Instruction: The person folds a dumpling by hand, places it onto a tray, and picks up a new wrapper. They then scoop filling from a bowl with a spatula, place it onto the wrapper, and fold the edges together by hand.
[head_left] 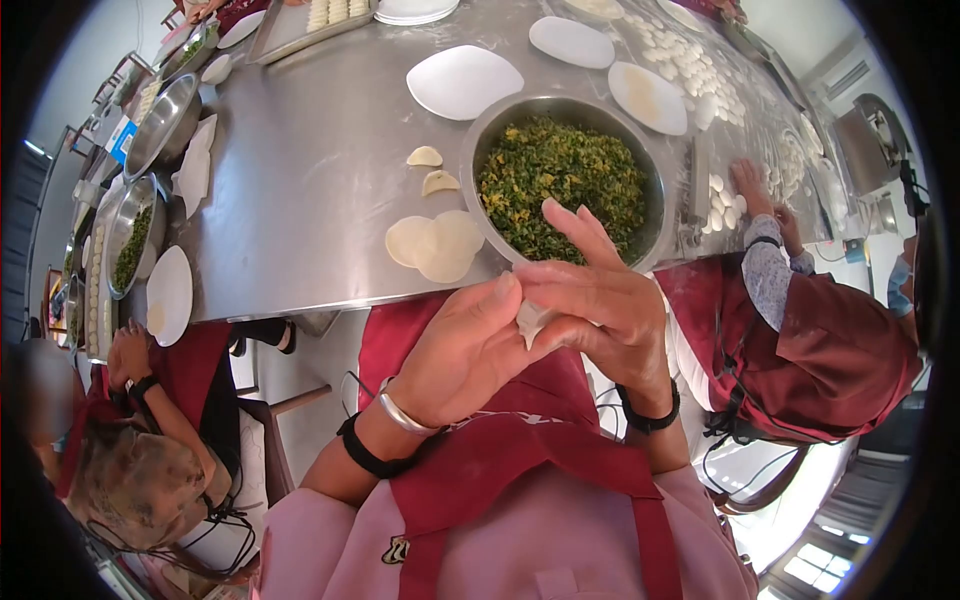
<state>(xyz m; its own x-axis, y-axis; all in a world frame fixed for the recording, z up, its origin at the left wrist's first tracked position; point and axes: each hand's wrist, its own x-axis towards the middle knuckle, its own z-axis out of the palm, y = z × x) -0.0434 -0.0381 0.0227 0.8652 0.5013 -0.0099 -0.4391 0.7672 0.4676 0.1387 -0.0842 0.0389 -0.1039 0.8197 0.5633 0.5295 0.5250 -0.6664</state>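
Observation:
In front of my chest, my left hand [455, 350] and my right hand [610, 315] meet around a white dumpling [532, 322], only partly visible between the fingers. My right thumb and index finger press on its edge, while the other right fingers stick up. The left fingers are wrapped against it from the other side. Just beyond the hands stands a steel bowl [468, 170] of chopped green and yellow filling [560, 180]. Left of the bowl lie a few round dough wrappers [435, 246], overlapping. Above them are two folded dumplings [425, 156] [440, 182].
White plates [463, 82] rest behind the bowl on the steel table [310, 180]. Many dough pieces [690, 70] lie at the back right. A co-worker's hand [750, 185] works at right; another person's hands [128, 355] are at left, near more bowls [165, 125].

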